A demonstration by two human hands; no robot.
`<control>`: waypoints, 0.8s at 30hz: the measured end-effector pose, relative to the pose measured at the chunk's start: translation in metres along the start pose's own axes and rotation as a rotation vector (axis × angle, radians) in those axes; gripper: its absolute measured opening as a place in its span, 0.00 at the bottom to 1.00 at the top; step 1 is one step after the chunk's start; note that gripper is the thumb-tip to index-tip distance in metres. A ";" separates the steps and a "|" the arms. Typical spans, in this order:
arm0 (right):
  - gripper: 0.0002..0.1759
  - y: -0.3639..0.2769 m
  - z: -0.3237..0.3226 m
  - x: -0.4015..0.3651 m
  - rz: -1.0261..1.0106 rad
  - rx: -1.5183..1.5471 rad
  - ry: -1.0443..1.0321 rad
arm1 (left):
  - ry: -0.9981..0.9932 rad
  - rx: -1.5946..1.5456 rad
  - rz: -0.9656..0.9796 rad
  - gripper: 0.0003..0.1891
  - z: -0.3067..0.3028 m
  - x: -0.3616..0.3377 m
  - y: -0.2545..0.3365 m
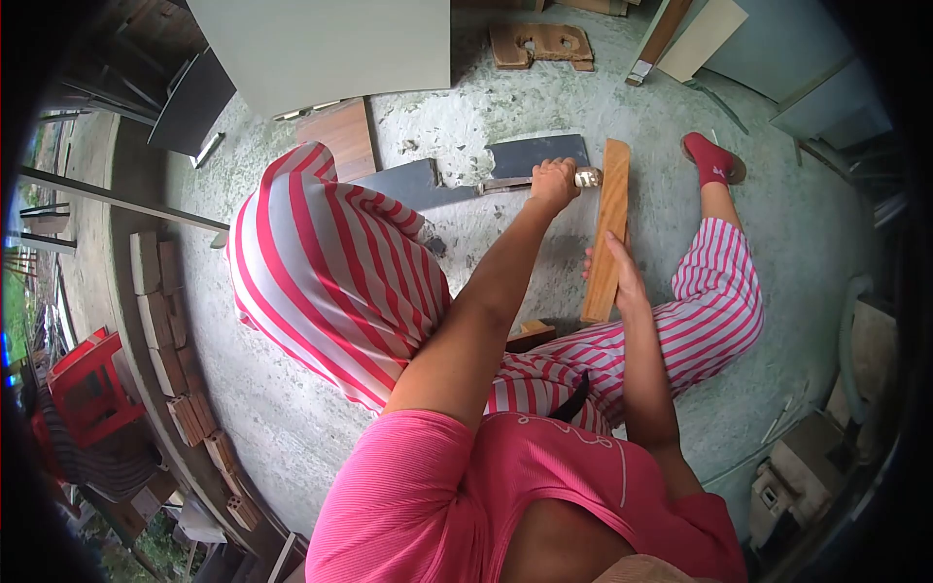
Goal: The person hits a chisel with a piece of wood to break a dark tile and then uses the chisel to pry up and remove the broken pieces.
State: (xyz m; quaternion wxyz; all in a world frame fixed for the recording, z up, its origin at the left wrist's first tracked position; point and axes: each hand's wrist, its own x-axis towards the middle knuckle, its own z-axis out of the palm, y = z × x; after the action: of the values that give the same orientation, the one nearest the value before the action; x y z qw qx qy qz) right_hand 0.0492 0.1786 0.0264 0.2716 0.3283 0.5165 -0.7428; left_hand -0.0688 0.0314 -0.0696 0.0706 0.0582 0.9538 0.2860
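My left hand (554, 185) reaches out past the striped trouser leg, its fingers wrapped round a long slim tool (503, 184). That tool lies crosswise low over the floor, with a whitish banded end poking out right by the wooden plank; its kind I cannot tell. The wooden plank (609, 219), light brown and narrow, points away from me, tilted up off my lap. Around its lower half my right hand (627, 275) is closed, thumb on top and fingertips showing at the far side. Dark flat pieces (536, 154) lie beyond and left of the tool.
A shaped wooden piece (541, 46) lies on the concrete floor ahead. At upper left are a large pale panel (330, 49) and a brown board (340, 136). Bricks (155, 321) line the left ledge, near a red plastic chair (92, 384). Equipment (792, 476) stands lower right.
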 end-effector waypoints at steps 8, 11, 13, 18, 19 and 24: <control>0.30 0.003 -0.005 0.012 0.094 0.115 0.091 | -0.044 0.140 0.046 0.15 0.010 -0.013 0.007; 0.29 0.004 -0.008 0.015 0.039 0.102 0.122 | -0.023 0.245 0.083 0.16 0.012 -0.020 0.007; 0.29 0.004 -0.011 0.019 0.034 0.120 0.123 | 0.049 0.216 0.105 0.17 0.007 -0.023 0.008; 0.28 0.004 -0.019 0.022 -0.007 0.180 0.119 | 0.189 0.006 0.059 0.19 -0.026 -0.024 0.011; 0.27 0.004 -0.020 0.023 -0.013 0.187 0.123 | 0.256 -0.049 0.044 0.19 -0.033 -0.024 0.010; 0.30 0.008 -0.027 0.031 0.040 0.198 0.094 | 0.562 -0.348 -0.067 0.17 -0.061 -0.023 0.000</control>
State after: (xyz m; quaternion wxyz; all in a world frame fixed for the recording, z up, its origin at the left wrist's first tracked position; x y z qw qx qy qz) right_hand 0.0408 0.2001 -0.0085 0.2280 0.3982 0.4461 -0.7684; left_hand -0.0566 -0.0046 -0.0164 -0.1772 -0.0672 0.8742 0.4470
